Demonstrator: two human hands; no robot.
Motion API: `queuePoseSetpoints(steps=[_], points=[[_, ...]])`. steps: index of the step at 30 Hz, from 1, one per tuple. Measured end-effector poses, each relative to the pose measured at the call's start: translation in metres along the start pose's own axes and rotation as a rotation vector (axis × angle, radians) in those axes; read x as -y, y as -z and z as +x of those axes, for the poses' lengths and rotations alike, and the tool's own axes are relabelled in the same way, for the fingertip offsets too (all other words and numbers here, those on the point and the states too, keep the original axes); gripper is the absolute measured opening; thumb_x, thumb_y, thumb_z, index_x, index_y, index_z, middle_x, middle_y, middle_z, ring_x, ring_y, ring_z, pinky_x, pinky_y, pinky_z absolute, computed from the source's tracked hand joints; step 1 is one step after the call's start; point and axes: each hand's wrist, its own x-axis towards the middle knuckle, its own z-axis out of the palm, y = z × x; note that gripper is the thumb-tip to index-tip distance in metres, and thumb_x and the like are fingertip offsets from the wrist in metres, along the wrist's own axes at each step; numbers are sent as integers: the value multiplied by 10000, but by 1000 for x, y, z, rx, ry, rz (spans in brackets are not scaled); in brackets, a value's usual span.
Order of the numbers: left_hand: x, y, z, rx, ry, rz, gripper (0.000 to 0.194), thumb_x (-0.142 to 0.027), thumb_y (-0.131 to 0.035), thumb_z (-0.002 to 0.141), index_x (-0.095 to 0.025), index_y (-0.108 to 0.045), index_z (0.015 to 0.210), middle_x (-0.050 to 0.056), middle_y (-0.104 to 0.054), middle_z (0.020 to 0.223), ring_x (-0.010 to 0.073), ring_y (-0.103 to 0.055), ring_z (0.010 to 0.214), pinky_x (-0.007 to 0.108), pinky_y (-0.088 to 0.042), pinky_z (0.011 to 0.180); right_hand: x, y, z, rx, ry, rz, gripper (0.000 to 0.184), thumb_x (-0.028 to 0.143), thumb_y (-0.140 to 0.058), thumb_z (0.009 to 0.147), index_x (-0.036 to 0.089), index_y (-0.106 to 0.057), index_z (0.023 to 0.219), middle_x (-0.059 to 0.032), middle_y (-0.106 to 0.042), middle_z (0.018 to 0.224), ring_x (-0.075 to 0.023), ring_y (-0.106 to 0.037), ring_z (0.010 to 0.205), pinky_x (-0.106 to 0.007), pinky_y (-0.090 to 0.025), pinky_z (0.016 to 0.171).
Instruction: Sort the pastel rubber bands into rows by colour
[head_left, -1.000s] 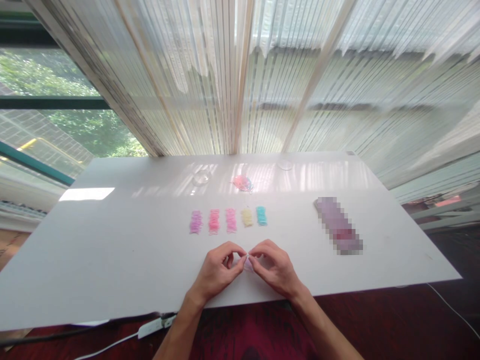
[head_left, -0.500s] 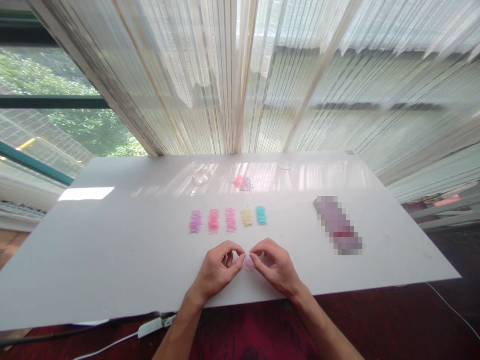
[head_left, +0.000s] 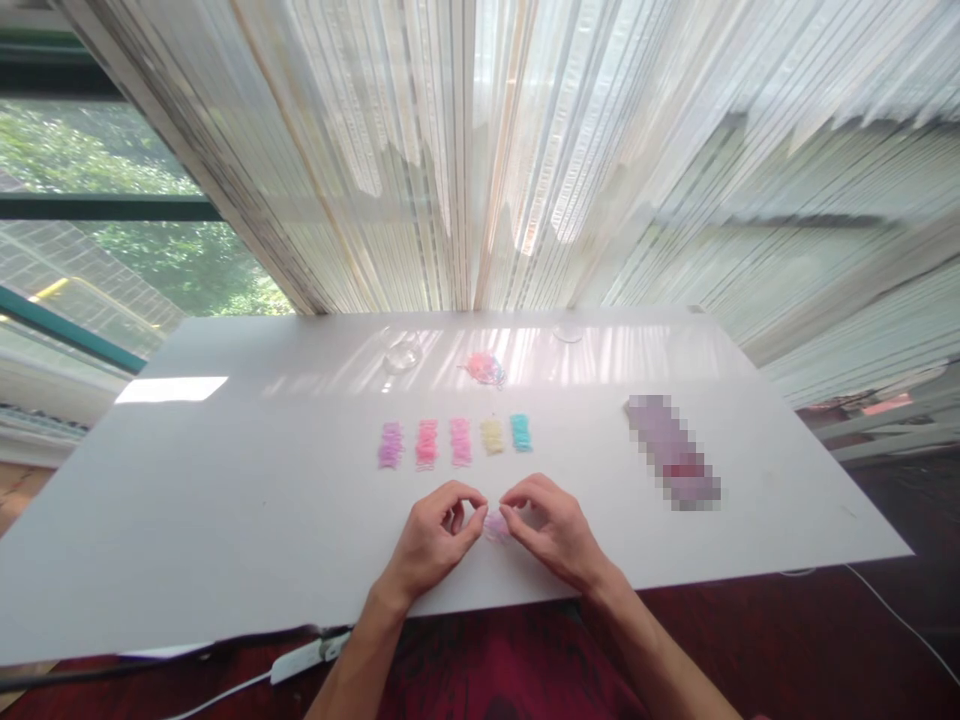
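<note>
Grip on left hand (head_left: 433, 535) and right hand (head_left: 559, 532) is forming near-closed pinches beside lilac strands (head_left: 495, 526), any hold being unclear; light pinching is probably preventing tangles

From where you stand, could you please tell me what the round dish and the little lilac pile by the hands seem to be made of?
The round dish looks like clear, glossy plastic or glass: the white table shows through, its rim glints. The lilac pile may be rubber or thread, judging by thin strands; finish unclear.
</note>
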Motion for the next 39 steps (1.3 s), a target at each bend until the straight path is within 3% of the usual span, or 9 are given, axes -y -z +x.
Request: queuePoseSetpoints(steps=[9, 19, 33, 39], points=[[2, -1, 1, -11, -6, -8, 68, -238, -629, 941, -187, -673, 935, 12, -680, 833, 92, -511, 584, 205, -443, 557, -31, 39, 39, -57, -34, -171, 84, 229, -630, 936, 227, -703, 893, -35, -682, 828, -190, -638, 758, -316, -536, 697], [2, -1, 0, -10, -13, -3, 77, -236, -619, 956, -188, -673, 932, 10, -671, 830, 93, -518, 601, 204, -447, 576, -54, 35, 46, -57, -89, -206, 127, 273, -610, 952, 234, -726, 920, -36, -683, 851, -187, -643, 746, -330, -560, 732], [-2, 5, -1, -62, 13, -27, 102, -253, -606, 961, -192, -682, 932, 19, -691, 848, 105, -568, 631, 204, -456, 556, -47, 40, 42, -92, -129, -181, 112, 275, -611, 948, 230, -711, 928, -38, -689, 860, -193, -650, 767, -322, -547, 698], [0, 23, 0, 11, -16, 213, 122, -248, -622, 963, -226, -678, 1068, 16, -709, 958, 133, -596, 696, 266, -519, 689, -30, 43, 27, -97, -57, -192, 98, 253, -601, 972, 237, -696, 952, -39, -691, 871, -201, -650, 801, -330, -551, 742]])
